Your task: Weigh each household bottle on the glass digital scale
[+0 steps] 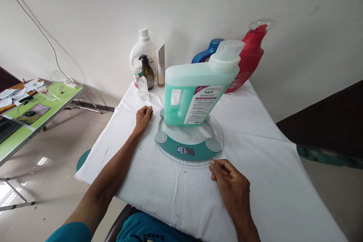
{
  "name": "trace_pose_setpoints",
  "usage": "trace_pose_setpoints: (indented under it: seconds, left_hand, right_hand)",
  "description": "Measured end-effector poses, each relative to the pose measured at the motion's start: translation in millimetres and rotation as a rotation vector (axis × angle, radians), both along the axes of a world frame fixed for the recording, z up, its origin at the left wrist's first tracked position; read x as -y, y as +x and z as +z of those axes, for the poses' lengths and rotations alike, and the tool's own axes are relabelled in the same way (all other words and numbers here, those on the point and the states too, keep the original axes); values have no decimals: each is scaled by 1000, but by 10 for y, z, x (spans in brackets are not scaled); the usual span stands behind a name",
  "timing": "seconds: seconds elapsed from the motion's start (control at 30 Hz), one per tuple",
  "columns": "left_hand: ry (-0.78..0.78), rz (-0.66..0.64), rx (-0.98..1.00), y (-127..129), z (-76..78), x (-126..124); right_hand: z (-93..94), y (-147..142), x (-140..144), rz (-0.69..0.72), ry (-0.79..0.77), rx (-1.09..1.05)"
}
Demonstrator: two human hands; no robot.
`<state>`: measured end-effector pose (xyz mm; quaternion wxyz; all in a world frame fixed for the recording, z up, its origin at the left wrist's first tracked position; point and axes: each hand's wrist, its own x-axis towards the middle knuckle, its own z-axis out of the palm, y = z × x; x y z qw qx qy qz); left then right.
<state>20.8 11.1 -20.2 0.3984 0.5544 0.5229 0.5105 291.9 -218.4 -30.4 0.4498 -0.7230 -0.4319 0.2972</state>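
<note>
A plain white wall backs our worktop (255, 151), which is covered with a white cloth. In the middle lies a round glass scale (188, 140), and on it stands a big green jug (198, 90) of liquid, upright, handle toward our left, its clear cap on. The scale's display (186, 150) is lit and faces us, though we cannot read the digits with confidence.

Our left hand (143, 117) rests on the cloth just beside the left rim of the scale, fingers curled loosely, holding nothing. Our right hand (229, 183) lies at the near right edge of the scale, fingertips touching or almost touching the glass rim, also loosely curled and empty.

At the back by the wall stand a white bottle (143, 53), a dark pump bottle (147, 72), a small clear bottle (141, 81), a tube (161, 64), a blue bottle (208, 51) and a red bottle (251, 56). A green side table (59, 102) sits off to our left.

We judge the weighing to be under way: the jug is set down and both hands are off it, so the reading can settle. A next move would call for gripping the jug by its handle and lifting it straight up
</note>
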Motion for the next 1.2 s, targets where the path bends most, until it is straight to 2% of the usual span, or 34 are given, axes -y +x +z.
trace_pose_setpoints:
  seconds: [0.4, 0.7, 0.9, 1.03, 1.1, 1.2]
  left_hand:
    - [2, 0, -17, -3, -17, -4]
    - [-4, 4, -29, -2, -8, 8]
    - [-8, 32, 24, 16, 18, 21]
    - [95, 79, 25, 81, 168, 101]
    - [185, 77, 9, 150, 310, 154]
    - [322, -15, 12, 309, 579, 205]
  right_hand:
    - [14, 7, 0, 14, 11, -4]
    - [163, -84, 29, -15, 1, -52]
    - [166, -77, 36, -10, 2, -40]
    - [122, -39, 31, -3, -11, 3]
    - [91, -27, 31, 17, 0, 24]
    - [68, -20, 52, 34, 34, 57]
